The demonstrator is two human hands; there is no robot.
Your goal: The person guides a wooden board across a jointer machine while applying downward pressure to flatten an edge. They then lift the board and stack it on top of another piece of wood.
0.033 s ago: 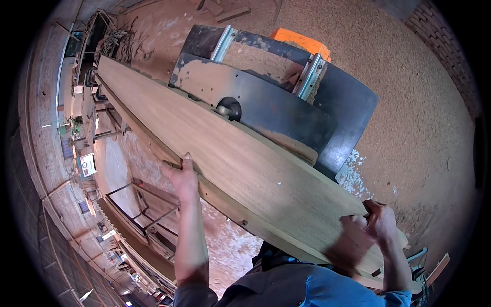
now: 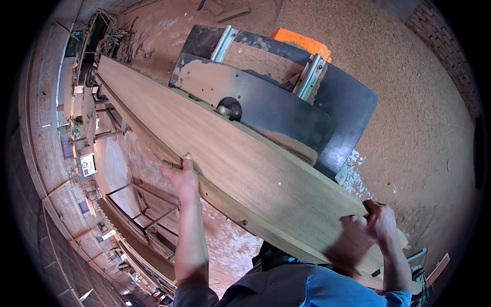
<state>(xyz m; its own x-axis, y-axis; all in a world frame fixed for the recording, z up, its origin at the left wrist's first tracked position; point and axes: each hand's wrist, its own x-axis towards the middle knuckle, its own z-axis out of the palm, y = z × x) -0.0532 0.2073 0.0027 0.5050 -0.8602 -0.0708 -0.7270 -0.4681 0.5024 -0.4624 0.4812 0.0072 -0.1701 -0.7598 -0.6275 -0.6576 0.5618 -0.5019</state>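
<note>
One long, pale-brown wooden board [image 2: 230,153] lay slantwise, upper left to lower right, between the person's torso [image 2: 276,286] and the dark machine table [image 2: 353,117], probably so the far edge ran alongside the machine. Face smooth-looking, grain lengthwise, a shadow near the right end. Left hand [image 2: 183,179] gripped the near edge, thumb on top, likely steadying the middle. Right hand [image 2: 377,222] curled round the far edge near the right end, presumably controlling the length. Smallest: round-topped spindle [image 2: 225,110], just beside the board.
</note>
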